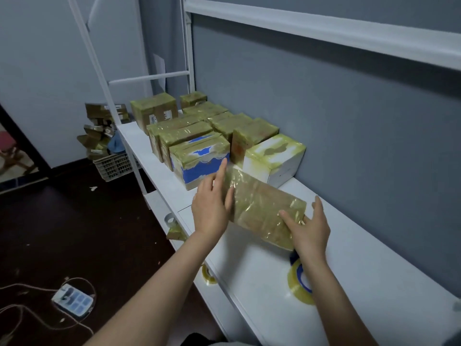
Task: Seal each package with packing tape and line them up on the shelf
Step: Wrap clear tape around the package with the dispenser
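Note:
A brown package wrapped in yellowish tape lies on the white shelf. My left hand presses its far left end with straight fingers. My right hand rests against its near right end, thumb on top and fingers spread. Behind it several taped packages stand in two rows, the nearest being a blue and white box and a white box. A roll of clear packing tape with a blue core lies on the shelf under my right forearm.
A second tape roll hangs at the shelf's front edge. On the dark floor at left are a power strip with cables and a plastic crate piled with more packages. A grey wall backs the shelf.

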